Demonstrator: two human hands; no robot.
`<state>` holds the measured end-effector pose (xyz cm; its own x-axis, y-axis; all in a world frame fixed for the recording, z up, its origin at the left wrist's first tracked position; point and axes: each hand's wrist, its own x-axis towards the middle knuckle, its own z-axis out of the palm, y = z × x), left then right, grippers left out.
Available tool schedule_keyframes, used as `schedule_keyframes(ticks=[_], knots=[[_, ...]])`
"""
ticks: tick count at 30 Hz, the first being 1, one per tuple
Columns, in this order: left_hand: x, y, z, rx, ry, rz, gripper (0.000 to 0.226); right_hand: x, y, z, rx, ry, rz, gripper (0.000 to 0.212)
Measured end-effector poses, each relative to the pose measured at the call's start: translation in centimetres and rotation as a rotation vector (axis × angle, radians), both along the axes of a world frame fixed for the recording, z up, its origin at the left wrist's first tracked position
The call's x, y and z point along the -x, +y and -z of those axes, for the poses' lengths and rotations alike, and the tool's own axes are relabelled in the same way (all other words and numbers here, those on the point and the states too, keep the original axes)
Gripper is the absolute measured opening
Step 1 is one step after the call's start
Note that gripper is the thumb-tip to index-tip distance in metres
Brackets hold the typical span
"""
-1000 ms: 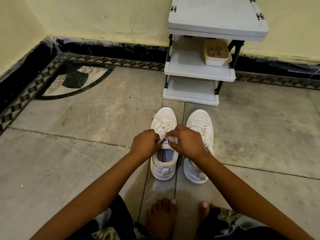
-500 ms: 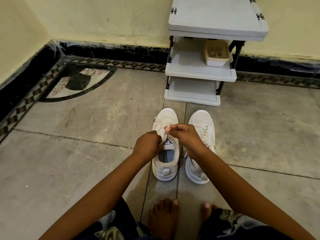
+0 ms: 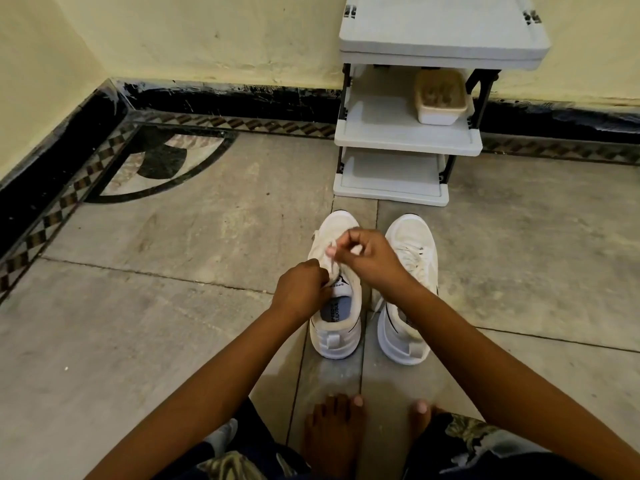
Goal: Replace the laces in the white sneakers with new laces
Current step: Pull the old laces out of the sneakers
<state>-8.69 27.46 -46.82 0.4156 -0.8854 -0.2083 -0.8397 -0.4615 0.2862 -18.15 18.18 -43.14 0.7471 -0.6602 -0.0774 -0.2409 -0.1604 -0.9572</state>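
My right hand (image 3: pixel 374 254) pinches the lace (image 3: pixel 333 264) above the middle eyelets of the left sneaker (image 3: pixel 335 336). My left hand (image 3: pixel 300 293) grips that shoe at the tongue, nearer me. It stands on the floor (image 3: pixel 166 313), toe toward the far wall (image 3: pixel 207 43), so I'd pull up and away.

Both forearms reach forward. The right hand (image 3: pixel 370 254) pinches the lace (image 3: pixel 334 266) high, while the left hand (image 3: pixel 301 289), fingers curled, grips it lower.

Sneakers: left sneaker (image 3: pixel 335 336) just beside right sneaker (image 3: pixel 412 242), on floor (image 3: pixel 173 306).
Rack (image 3: pixel 443 36): behind sneakers, against wall.
Container (image 3: pixel 440 103): on rack's middle shelf.
Hands: left hand (image 3: pixel 301 292), right hand (image 3: pixel 375 254) over left sneaker, at its lace (image 3: pixel 334 265).
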Motion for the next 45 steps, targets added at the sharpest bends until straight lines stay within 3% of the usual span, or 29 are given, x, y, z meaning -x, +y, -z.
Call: schedule_keyframes(ticks=[1, 3, 8, 11, 16, 17, 19, 22, 24, 26, 28, 32, 34, 39, 40, 42, 45], knots=[[0.0, -0.2, 0.1, -0.007, 0.006, -0.001, 0.033, -0.2, 0.0, -0.3, -0.033, -0.091, 0.042, 0.006], [0.1, -0.4, 0.1, -0.007, 0.021, -0.005, 0.032, -0.2, -0.2, -0.8, 0.064, -0.082, 0.076, 0.007], [-0.1, -0.1, 0.3, 0.026, 0.057, -0.023, 0.028, 1.4, -1.5, 1.2, 0.539, 0.404, -0.198, 0.037], [-0.9, 0.0, 0.1, 0.048, 0.129, -0.063, 0.027, 2.2, -1.0, 2.6, 0.781, 0.510, -0.317, 0.034], [-1.0, 0.0, -0.2, 0.108, 0.256, -0.093, 0.029, 1.9, -0.6, 3.3, 0.990, 0.566, -0.260, 0.027], [-0.9, 0.1, -0.1, 0.099, 0.266, -0.091, 0.028, 1.7, -0.6, 3.1, 0.967, 0.572, -0.253, 0.024], [-0.8, 0.3, 0.1, 0.087, 0.277, -0.101, 0.028, 1.3, -1.0, 2.2, 0.689, 0.505, -0.180, 0.016], [-0.7, 0.2, 0.3, 0.069, 0.246, -0.109, 0.026, 0.5, -1.3, -0.2, 0.056, 0.163, -0.092, 0.011], [-0.5, 0.1, 0.4, 0.057, 0.224, -0.107, 0.028, 0.2, -1.1, -1.7, -0.127, -0.070, -0.059, 0.007], [-0.4, 0.2, 0.4, 0.059, 0.244, -0.118, 0.033, 0.1, -1.1, -2.4, -0.139, -0.159, 0.008, 0.005], [-0.5, 0.3, 0.5, 0.063, 0.267, -0.122, 0.036, 0.4, -1.4, -1.9, 0.000, -0.069, 0.050, 0.007], [-0.3, 0.2, 0.3, 0.057, 0.242, -0.102, 0.028, 1.6, -1.7, 1.0, 0.392, 0.414, -0.192, 0.037], [-0.3, 0.2, 0.2, 0.068, 0.246, -0.093, 0.026, 1.9, -1.1, 2.3, 0.670, 0.586, -0.316, 0.040], [-0.2, 0.2, 0.3, 0.071, 0.259, -0.101, 0.029, 1.6, -0.5, 3.4, 0.955, 0.569, -0.260, 0.027], [-0.2, 0.2, 0.3, 0.070, 0.255, -0.106, 0.029, 1.4, -0.5, 3.4, 0.949, 0.560, -0.254, 0.025], [-0.2, 0.3, 0.3, 0.066, 0.241, -0.115, 0.029, 1.0, -0.6, 3.3, 0.751, 0.505, -0.182, 0.018], [0.0, 0.2, 0.3, 0.047, 0.234, -0.120, 0.031, 1.3, -0.8, 2.4, 0.116, 0.222, -0.073, 0.007]])
